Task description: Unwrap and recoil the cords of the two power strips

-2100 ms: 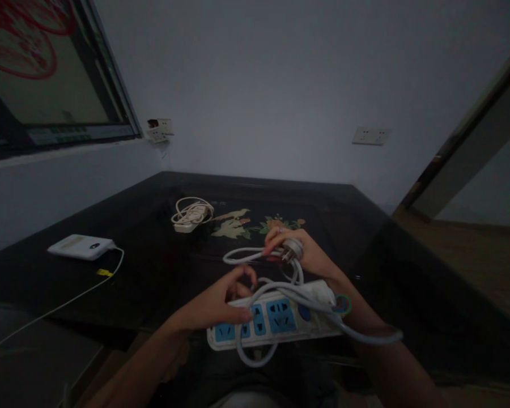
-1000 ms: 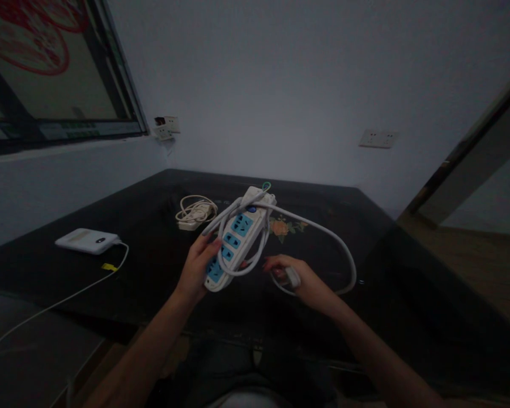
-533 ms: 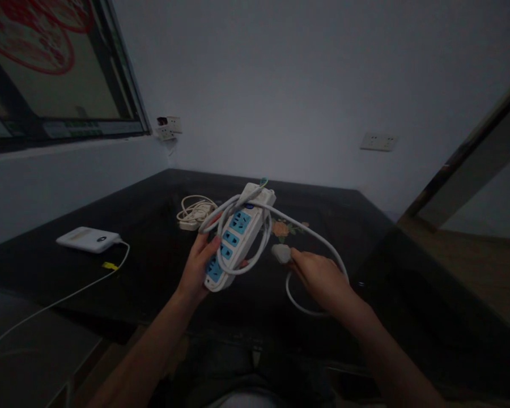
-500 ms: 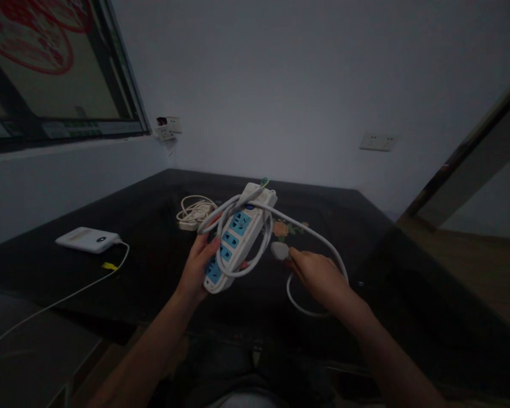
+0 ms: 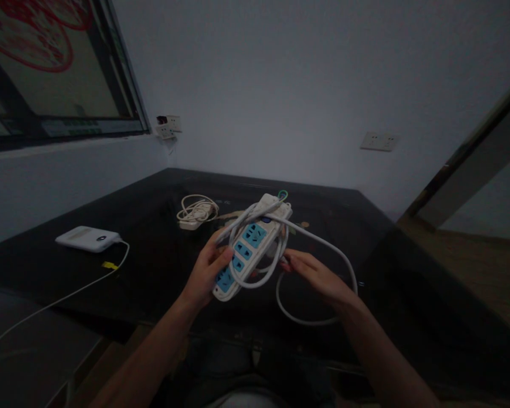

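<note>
A white power strip (image 5: pixel 261 249) with blue socket panels is held up at a slant above the dark table. My left hand (image 5: pixel 206 269) is closed round its lower left side, thumb across the front. White cord (image 5: pixel 255 284) is looped round the strip, and a thin green-yellow loop (image 5: pixel 283 194) sticks out at its top end. My right hand (image 5: pixel 317 276), just right of the strip, pinches the cord's plug end. The plug itself is mostly hidden behind the loops and the strip. From there a slack bend of cord (image 5: pixel 308 323) hangs beneath my right hand.
Behind the left hand, a second, smaller power strip (image 5: pixel 190 225) lies with its cord bundled on it. A white power bank (image 5: pixel 87 239) with a cable sits at the left on the black table (image 5: pixel 153 192). Wall sockets (image 5: pixel 379 141) are on the back wall.
The power strip has moved right and slightly down in my left hand. My right hand has brought the plug in from the strip's right side, behind the cord loops.
</note>
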`<state>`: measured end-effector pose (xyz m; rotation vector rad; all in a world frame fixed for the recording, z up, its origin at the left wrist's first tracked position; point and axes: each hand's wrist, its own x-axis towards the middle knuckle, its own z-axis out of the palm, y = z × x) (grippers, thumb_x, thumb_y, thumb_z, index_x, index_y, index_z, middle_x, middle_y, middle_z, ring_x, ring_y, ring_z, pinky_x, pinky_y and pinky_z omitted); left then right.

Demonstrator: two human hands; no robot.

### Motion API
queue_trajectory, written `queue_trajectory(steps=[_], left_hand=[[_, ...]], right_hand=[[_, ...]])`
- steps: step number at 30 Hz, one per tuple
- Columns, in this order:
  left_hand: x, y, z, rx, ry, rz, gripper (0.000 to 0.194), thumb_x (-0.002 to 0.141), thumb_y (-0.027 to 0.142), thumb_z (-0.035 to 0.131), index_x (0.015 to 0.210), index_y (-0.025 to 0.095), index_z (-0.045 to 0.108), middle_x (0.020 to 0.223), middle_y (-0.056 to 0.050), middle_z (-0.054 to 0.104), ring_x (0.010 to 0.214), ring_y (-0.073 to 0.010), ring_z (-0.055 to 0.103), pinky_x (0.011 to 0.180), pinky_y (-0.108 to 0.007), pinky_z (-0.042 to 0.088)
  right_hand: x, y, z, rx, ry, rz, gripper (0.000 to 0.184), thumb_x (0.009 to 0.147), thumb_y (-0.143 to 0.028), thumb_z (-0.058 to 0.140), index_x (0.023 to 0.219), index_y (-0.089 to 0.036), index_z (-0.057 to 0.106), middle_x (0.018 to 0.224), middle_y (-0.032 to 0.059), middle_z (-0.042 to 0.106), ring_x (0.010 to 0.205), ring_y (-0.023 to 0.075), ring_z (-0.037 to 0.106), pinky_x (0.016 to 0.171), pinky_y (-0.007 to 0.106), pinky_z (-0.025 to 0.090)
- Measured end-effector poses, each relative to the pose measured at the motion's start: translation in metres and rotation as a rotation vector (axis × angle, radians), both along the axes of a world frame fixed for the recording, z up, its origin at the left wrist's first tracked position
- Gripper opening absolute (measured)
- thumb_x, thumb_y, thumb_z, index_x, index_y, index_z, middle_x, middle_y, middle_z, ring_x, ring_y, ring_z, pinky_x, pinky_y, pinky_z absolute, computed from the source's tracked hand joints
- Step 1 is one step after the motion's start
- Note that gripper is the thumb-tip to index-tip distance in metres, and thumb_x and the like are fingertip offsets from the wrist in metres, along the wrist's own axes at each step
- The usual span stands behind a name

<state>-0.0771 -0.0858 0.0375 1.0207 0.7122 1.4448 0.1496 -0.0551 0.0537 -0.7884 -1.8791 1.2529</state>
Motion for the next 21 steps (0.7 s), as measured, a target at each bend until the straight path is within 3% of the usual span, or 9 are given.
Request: queue_trajectory(steps=[3,8,15,21], left_hand=[[0.006,-0.004,0.0,0.051,0.053,-0.034,0.055,0.074,0.035,0.073,0.125,0.026,0.053,0.107,-0.007,0.069,0.086,-0.0242,0.07,0.072,-0.033,0.06],[0.011,-0.008,0.002,0.083,0.149,-0.013,0.056,0.075,0.033,0.072,0.127,0.022,0.055,0.111,-0.01,0.069,0.092,-0.0254,0.069,0.079,-0.033,0.058],[0.011,-0.009,0.002,0.041,0.173,0.125,0.057,0.072,0.036,0.074,0.123,0.016,0.059,0.115,-0.012,0.068,0.104,-0.0297,0.065,0.087,-0.036,0.055],[0.013,-0.006,0.001,0.016,0.241,0.165,0.058,0.07,0.039,0.075,0.121,0.014,0.061,0.115,-0.013,0.068,0.105,-0.0313,0.064,0.086,-0.038,0.055]], right_hand=[[-0.007,0.001,-0.008,-0.088,0.098,-0.107,0.052,0.078,-0.066,0.053,0.085,-0.017,0.068,0.088,0.0082,0.069,0.085,0.0226,0.062,0.082,0.036,0.047],[-0.014,-0.003,-0.014,-0.197,0.148,-0.17,0.036,0.068,-0.048,0.072,0.085,-0.016,0.068,0.086,0.0057,0.07,0.081,0.022,0.063,0.081,0.035,0.046],[0.001,-0.005,-0.019,-0.216,0.127,-0.248,0.022,0.065,-0.035,0.072,0.073,-0.016,0.065,0.07,0.0005,0.064,0.069,0.0163,0.058,0.066,0.027,0.043],[0.015,0.001,-0.012,-0.218,0.036,-0.189,0.014,0.065,-0.028,0.064,0.074,-0.017,0.066,0.076,0.003,0.069,0.077,0.0188,0.062,0.073,0.03,0.045]])
